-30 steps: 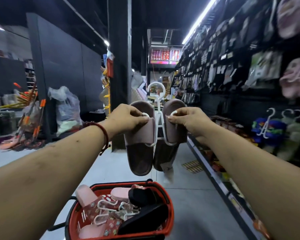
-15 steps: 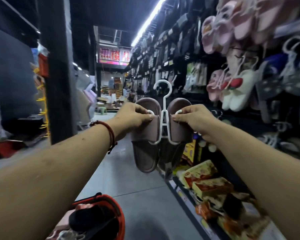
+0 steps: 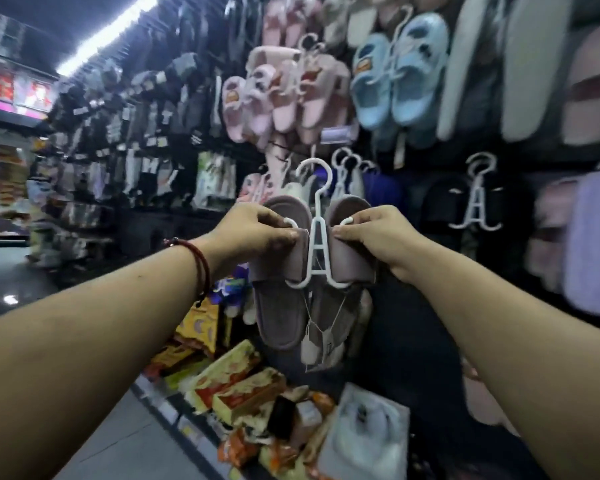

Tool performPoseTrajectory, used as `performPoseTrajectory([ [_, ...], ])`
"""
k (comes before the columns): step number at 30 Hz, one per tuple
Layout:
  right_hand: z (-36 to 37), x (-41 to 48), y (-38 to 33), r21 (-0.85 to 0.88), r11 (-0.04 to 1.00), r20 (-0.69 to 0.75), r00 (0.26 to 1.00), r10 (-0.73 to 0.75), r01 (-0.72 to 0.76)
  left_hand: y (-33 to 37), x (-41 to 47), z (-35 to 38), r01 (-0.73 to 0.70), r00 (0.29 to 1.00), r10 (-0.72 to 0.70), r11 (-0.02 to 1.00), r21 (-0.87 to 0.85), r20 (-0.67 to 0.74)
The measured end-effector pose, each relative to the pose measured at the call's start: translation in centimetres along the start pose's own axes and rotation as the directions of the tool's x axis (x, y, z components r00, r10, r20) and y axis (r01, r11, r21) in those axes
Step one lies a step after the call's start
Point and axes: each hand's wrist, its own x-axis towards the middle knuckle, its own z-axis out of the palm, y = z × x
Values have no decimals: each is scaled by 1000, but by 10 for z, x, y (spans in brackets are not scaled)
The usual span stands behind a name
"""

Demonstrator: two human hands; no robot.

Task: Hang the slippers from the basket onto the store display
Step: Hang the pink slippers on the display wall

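Close in front of the store display (image 3: 420, 306), a pair of mauve slippers (image 3: 279, 306) on a white hanger (image 3: 315, 252) is held up, hook uppermost. The left hand (image 3: 253, 233) has its fingers clamped on the left slipper's strap and the right hand (image 3: 378, 237) on the right slipper's. Pink slippers (image 3: 284, 98) and blue slippers (image 3: 395, 74) hang above.
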Motion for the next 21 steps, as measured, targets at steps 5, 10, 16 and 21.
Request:
performPoseTrajectory([
  [5,-80,-14,-12,-77,997,-163,987,-2,-10,39,33,66,-89,989,96,994,-63,109],
  [10,-148,-35,-24,-130,990,-303,953,3,-44,76,58,127,-142,958,172,980,-143,228],
  [16,-235,-61,-37,-209,973,-456,890,-8,-98,129,80,207,-184,901,261,953,-240,348],
  [21,-294,-67,-35,-248,958,-522,853,-9,-142,157,89,266,-185,873,286,944,-274,395],
])
